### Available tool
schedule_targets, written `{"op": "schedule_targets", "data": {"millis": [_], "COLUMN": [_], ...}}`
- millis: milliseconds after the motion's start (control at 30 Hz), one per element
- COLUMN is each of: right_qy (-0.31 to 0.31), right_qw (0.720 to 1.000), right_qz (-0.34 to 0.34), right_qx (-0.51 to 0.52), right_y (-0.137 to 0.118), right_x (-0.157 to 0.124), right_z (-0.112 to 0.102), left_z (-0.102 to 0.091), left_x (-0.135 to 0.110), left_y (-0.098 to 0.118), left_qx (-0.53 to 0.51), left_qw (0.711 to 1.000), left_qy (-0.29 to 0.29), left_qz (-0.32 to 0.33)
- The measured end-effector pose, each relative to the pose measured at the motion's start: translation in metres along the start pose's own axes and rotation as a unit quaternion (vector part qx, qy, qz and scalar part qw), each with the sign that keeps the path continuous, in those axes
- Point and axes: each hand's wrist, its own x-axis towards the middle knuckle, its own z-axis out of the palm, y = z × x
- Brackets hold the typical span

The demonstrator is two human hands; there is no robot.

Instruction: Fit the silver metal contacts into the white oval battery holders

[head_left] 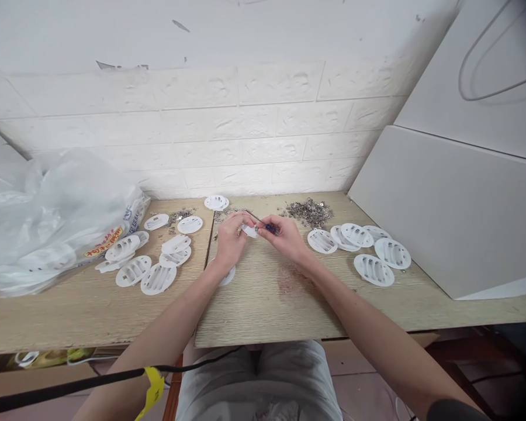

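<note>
Over the middle of the wooden table (263, 316), my left hand (230, 240) is closed around a small white plastic part (249, 230). My right hand (284, 235) pinches a thin tool with a dark blue handle (267, 227), its tip pointing at that part. The two hands nearly touch. Under my left wrist lies a white round disc (228, 277), partly hidden.
White slotted plastic discs lie in a group at left (158, 263) and another at right (368, 251). Small metal bits are heaped at the back (309, 210). A clear plastic bag (48, 216) fills the left side. A white panel (456, 210) stands at right.
</note>
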Motion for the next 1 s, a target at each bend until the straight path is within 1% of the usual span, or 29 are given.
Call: {"op": "schedule_targets", "data": {"millis": [133, 267, 400, 467, 600, 700, 767, 833, 1000], "right_qy": [-0.014, -0.013, -0.013, -0.015, -0.024, -0.020, -0.020, -0.021, -0.014], "right_qw": [1.000, 1.000, 0.999, 0.997, 0.987, 0.980, 0.981, 0.983, 0.994], "right_qz": [0.004, 0.001, 0.012, 0.023, 0.048, 0.073, 0.075, 0.062, 0.032], "right_qx": [0.010, 0.017, 0.043, 0.068, 0.153, 0.182, 0.180, 0.169, 0.106], "right_y": [0.0003, -0.0019, -0.0009, 0.0015, 0.0044, 0.0031, 0.0022, 0.0026, 0.0052], "right_x": [-0.0004, -0.0014, -0.0010, 0.0001, 0.0025, 0.0034, 0.0036, 0.0036, 0.0027], "right_z": [0.0003, 0.0001, 0.0004, 0.0007, -0.0004, -0.0028, -0.0038, -0.0039, -0.0024], "left_z": [-0.0007, -0.0009, 0.0000, 0.0007, 0.0018, 0.0019, 0.0020, 0.0021, 0.0024], "left_x": [-0.0001, -0.0004, -0.0001, 0.0000, -0.0004, -0.0008, -0.0009, -0.0009, -0.0011], "left_y": [0.0007, 0.0006, 0.0010, 0.0006, -0.0006, -0.0013, -0.0022, -0.0032, -0.0032], "left_qx": [-0.008, -0.023, -0.025, -0.027, -0.029, -0.031, -0.033, -0.029, -0.001], "left_qw": [1.000, 1.000, 1.000, 1.000, 0.999, 0.999, 0.999, 1.000, 1.000], "left_qy": [-0.011, -0.009, -0.006, -0.007, -0.009, -0.007, -0.005, -0.003, -0.004], "left_qz": [0.009, 0.015, 0.007, -0.002, -0.016, -0.016, -0.011, -0.008, 0.004]}}
